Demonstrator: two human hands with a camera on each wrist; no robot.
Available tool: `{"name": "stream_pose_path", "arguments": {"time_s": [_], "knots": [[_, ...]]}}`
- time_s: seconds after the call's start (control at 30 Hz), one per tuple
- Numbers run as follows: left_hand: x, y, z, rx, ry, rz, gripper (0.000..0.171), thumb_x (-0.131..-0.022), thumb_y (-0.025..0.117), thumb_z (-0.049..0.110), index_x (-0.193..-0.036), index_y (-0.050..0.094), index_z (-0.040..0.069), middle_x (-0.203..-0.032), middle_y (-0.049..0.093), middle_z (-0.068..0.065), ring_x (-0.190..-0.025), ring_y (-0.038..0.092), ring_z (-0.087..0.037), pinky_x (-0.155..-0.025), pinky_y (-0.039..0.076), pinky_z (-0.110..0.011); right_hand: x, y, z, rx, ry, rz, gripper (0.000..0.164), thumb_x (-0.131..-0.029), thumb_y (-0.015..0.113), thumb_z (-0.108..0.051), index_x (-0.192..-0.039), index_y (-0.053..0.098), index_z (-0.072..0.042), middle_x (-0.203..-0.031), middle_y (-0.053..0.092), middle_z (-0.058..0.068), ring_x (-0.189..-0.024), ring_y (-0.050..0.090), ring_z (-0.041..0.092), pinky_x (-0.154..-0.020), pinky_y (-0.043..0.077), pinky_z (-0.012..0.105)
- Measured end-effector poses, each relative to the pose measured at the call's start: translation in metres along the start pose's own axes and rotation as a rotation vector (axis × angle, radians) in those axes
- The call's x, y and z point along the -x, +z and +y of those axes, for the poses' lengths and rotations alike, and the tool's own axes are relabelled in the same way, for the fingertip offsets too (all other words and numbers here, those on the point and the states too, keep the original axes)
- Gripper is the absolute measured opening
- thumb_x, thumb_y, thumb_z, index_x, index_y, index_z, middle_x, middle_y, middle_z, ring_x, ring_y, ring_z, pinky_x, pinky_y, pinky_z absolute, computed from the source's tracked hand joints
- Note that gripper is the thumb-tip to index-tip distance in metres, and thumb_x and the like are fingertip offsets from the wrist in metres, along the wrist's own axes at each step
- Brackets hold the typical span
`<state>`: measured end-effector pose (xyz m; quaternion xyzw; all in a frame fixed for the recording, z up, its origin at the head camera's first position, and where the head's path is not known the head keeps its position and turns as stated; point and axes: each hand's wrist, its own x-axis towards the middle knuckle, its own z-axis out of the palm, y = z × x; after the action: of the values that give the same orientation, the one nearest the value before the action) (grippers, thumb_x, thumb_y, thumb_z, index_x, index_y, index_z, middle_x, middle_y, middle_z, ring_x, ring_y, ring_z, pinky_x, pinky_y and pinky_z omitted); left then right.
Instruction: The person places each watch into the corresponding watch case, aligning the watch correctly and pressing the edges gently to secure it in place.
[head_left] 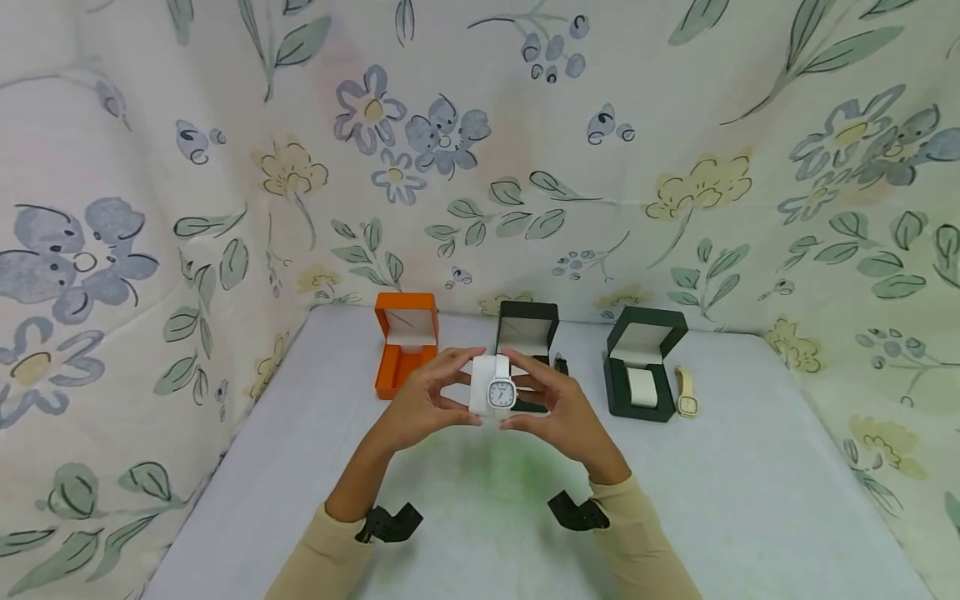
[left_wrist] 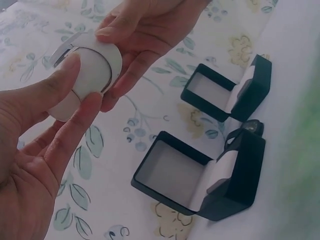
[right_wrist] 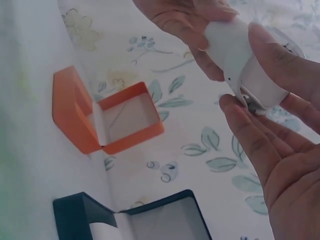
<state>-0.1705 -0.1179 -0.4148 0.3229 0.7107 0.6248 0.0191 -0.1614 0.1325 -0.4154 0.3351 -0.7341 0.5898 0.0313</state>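
Our bench (head_left: 750, 483) carries three open boxes: the orange box (head_left: 405, 301), showing no cushion, the middle dark box (head_left: 528, 311) and the green box (head_left: 654, 316). Raised above it, the left hand (head_left: 425, 406) curls round a white cushion (head_left: 480, 387); the right hand (head_left: 558, 412) pinches the white watch (head_left: 502, 393) around it. We judge mounting nearly done, fastening uncertain, boxing not yet done; the gold watch (head_left: 687, 406) and dark watch (head_left: 561, 364) lie unboxed.

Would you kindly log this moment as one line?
left hand: grips white cushion | right hand: holds white watch on cushion | orange box: open | gold watch: beside open green box
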Motion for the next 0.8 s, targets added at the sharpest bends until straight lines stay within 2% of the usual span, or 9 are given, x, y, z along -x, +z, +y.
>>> {"name": "stream_pose_path", "arguments": {"time_s": [0.13,0.27,0.5,0.8], "knots": [[0.0006,0.0007,0.0001,0.002,-0.009,0.016,0.082,-0.079,0.086,0.004,-0.15,0.053,0.029,-0.143,0.053,0.001,-0.112,0.065,-0.028,-0.076,0.063,-0.04,-0.0012,0.0041,-0.0005,-0.015,-0.003,0.004,0.089,-0.078,0.085,0.002,-0.155,0.043,-0.011,-0.147,0.052,0.009,-0.12,0.064,0.029,-0.098,0.055,0.037],[0.0003,0.0006,-0.0007,-0.005,-0.017,0.017,0.081,-0.079,0.087,0.006,-0.149,0.053,0.031,-0.143,0.053,0.002,-0.112,0.065,-0.027,-0.076,0.063,-0.041,-0.0009,0.0065,-0.0001,-0.008,0.014,0.019,0.089,-0.078,0.085,0.003,-0.155,0.043,-0.012,-0.146,0.053,0.006,-0.121,0.064,0.027,-0.098,0.055,0.036],[-0.0001,-0.0011,0.0006,-0.018,-0.006,0.022,0.083,-0.078,0.087,0.003,-0.15,0.053,0.028,-0.143,0.052,-0.001,-0.117,0.063,-0.032,-0.076,0.063,-0.04,-0.0017,0.0078,-0.0024,-0.017,0.005,0.027,0.085,-0.081,0.082,0.004,-0.155,0.042,-0.009,-0.148,0.051,0.008,-0.121,0.063,0.03,-0.098,0.055,0.037],[-0.0012,0.0001,0.0004,-0.047,0.004,0.039,0.082,-0.078,0.087,0.001,-0.148,0.054,0.027,-0.142,0.051,-0.001,-0.122,0.059,-0.032,-0.076,0.063,-0.038,-0.0023,0.008,-0.0039,-0.04,0.013,0.047,0.081,-0.082,0.081,0.005,-0.153,0.047,-0.014,-0.145,0.053,0.008,-0.118,0.064,0.029,-0.096,0.057,0.039]]}}
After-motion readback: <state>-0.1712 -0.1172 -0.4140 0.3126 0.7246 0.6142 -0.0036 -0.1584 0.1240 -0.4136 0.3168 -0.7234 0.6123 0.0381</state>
